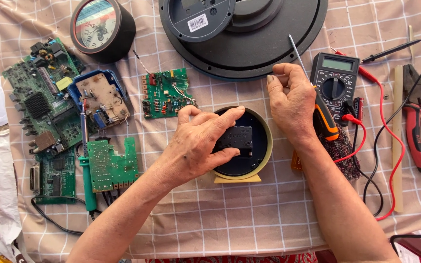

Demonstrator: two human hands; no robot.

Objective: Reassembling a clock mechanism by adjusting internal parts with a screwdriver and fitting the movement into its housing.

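Left hand (198, 146) clamped on black clock movement (237, 139) inside small round clock (264, 141) | right hand (293, 100) closed around screwdriver (317, 104), shaft tilted up-left | movement lower-left of right hand, left nearer

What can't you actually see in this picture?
Head view:
- Small round clock: it lies face down, and the left hand covers part of its black movement.
- Large black disc: cut off by the top edge.
- Screwdriver: the right hand hides part of it.
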